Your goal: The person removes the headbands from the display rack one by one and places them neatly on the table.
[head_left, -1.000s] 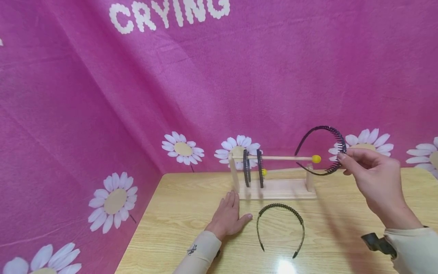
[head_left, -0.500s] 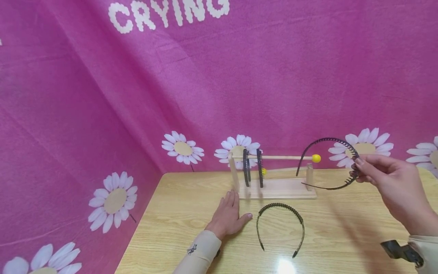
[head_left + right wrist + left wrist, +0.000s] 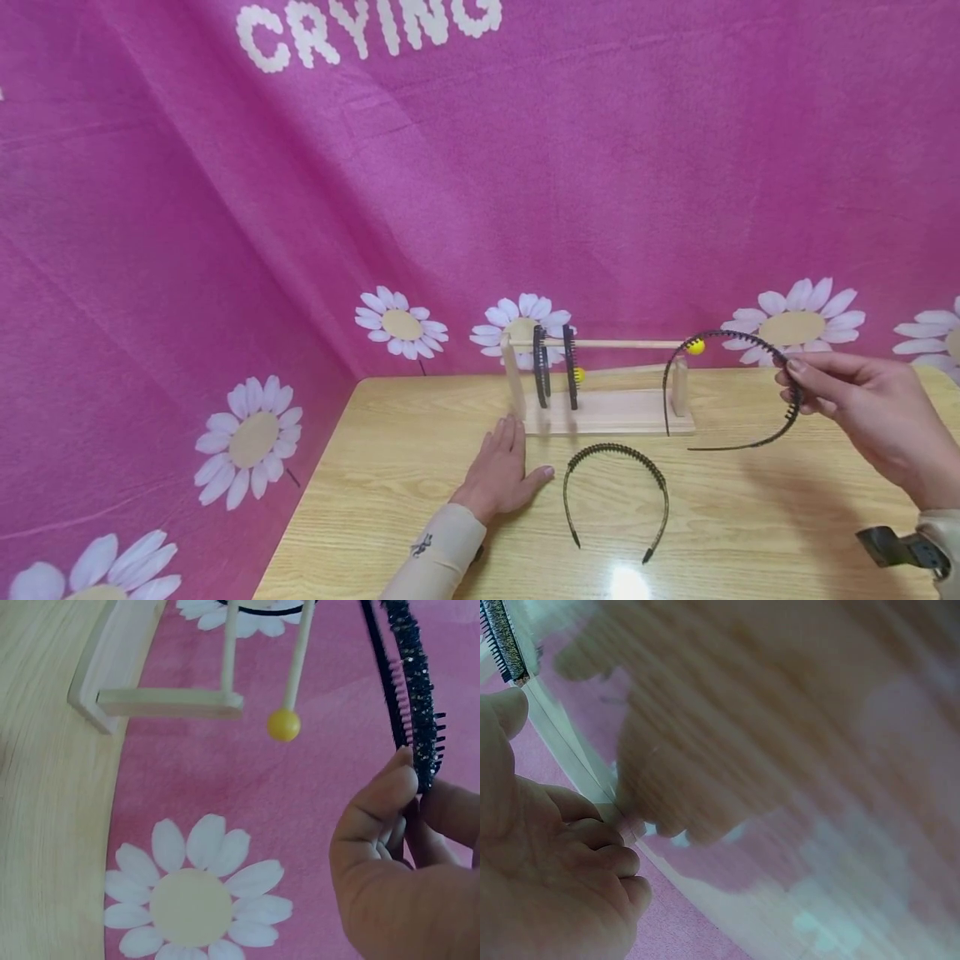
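My right hand [image 3: 873,421] pinches a black toothed headband [image 3: 772,350] between thumb and fingers, off the table at the right. Glitter covers its outer side in the right wrist view. Its open side faces left, and its upper arc overlaps the yellow-tipped rod end [image 3: 696,346] in the head view. Two more dark headbands, one hanging headband [image 3: 539,367] and another headband [image 3: 571,371], are on the wooden rack's [image 3: 615,412] upper rod. My left hand [image 3: 497,475] rests palm down, fingertips at the rack base's left end. A dark headband with a beaded top [image 3: 615,450] lies before the rack.
A second rod with a yellow tip [image 3: 578,376] points left, lower on the rack. Behind the wooden table [image 3: 360,475] hangs a pink daisy-patterned cloth [image 3: 637,167], and it also covers the left side.
My right hand has moved right and slightly down with the headband, whose open ends have swung lower and away from the rod. The left hand has stayed put.
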`<state>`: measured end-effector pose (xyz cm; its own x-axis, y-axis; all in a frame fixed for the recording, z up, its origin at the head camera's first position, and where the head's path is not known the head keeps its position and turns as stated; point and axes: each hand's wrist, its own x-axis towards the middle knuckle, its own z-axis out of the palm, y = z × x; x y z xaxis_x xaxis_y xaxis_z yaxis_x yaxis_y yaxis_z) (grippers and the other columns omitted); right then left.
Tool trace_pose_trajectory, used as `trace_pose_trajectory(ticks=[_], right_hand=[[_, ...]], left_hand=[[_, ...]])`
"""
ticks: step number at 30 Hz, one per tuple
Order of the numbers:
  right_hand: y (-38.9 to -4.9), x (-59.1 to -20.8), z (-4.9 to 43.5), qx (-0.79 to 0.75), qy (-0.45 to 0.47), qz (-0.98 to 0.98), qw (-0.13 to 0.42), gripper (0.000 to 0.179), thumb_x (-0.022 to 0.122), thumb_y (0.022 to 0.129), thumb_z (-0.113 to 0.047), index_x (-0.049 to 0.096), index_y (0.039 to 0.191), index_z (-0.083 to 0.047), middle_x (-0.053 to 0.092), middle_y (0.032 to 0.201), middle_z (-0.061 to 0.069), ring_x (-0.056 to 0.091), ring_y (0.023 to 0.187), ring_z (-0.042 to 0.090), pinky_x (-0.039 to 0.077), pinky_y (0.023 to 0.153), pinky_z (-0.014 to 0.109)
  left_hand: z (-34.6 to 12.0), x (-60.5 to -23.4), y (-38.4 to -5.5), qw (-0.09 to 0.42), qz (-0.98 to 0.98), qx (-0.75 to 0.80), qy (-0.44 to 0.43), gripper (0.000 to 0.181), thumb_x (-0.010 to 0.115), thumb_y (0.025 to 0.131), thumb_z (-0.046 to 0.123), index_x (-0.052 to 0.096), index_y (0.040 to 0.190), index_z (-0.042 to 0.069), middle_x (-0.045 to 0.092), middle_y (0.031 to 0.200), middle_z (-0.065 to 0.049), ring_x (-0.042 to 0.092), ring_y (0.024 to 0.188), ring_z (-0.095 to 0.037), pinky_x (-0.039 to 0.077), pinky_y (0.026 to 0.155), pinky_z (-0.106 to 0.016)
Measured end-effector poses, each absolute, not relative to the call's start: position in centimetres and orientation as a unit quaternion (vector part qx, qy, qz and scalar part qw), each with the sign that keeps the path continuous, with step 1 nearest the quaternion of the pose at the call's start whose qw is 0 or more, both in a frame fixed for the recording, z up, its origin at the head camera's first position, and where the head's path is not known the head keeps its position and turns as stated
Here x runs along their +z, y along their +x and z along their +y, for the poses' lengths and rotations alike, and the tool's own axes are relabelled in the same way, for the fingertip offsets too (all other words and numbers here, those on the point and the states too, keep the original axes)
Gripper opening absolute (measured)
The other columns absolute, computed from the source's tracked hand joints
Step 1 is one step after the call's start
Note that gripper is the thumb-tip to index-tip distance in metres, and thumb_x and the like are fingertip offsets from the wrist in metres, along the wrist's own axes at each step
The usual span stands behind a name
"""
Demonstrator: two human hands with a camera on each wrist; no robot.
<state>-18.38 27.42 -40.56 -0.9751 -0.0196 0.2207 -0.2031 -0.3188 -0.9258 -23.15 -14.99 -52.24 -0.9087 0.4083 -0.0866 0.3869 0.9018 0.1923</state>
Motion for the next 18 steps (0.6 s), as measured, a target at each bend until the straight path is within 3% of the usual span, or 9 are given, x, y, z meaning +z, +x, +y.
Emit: trace_pose_trajectory(ticks=[7, 18], right_hand=[[-19.0, -41.5, 28.8, 0.75, 0.095, -0.654, 0.017, 0.024, 0.057, 0.1, 0.004, 0.079, 0.102, -0.005, 0.076, 0.092, 0.006, 0.072, 0.083, 0.011, 0.059, 0.068, 0.024], [-20.0, -43.1, 30.2, 0.713, 0.12, -0.689, -0.057, 0.034, 0.048, 0.103, 0.007, 0.078, 0.107, -0.008, 0.075, 0.098, 0.006, 0.073, 0.086, 0.016, 0.06, 0.076, 0.028]], left_hand=[[-15.0, -52.3, -23.2, 0.06, 0.973, 0.083, 0.207, 0.09, 0.042, 0.102, 0.059, 0.015, 0.157, -0.009, 0.01, 0.164, -0.025, 0.012, 0.151, -0.036, 0.015, 0.122, -0.047], [-15.0, -52.5, -23.2, 0.055, 0.974, 0.077, 0.206, 0.091, 0.043, 0.102, 0.059, 0.015, 0.156, -0.01, 0.012, 0.163, -0.026, 0.014, 0.151, -0.036, 0.016, 0.122, -0.046]])
